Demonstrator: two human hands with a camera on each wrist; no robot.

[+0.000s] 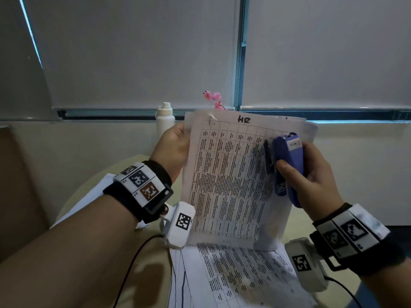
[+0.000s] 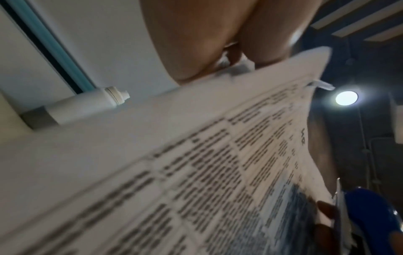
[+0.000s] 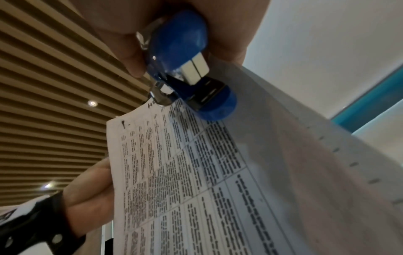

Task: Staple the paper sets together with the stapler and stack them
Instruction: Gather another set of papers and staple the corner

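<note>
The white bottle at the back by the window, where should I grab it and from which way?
Probably round its straight middle, coming from the front. The white bottle stands upright against the wall, so the back is blocked, and the paper set held up in the left hand hides its right side. The cap looks narrower than the body, so curled fingers should hold the body more firmly.

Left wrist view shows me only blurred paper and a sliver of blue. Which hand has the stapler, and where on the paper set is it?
Observer: The right hand grips the stapler, up by the top right edge of the paper set.
Operator: Is it biting the sheets?
Observer: Cannot tell. The right wrist view shows its nose right at the top edge.
Operator: Anything stacked yet?
Observer: More printed sheets lie on the table below.
</note>
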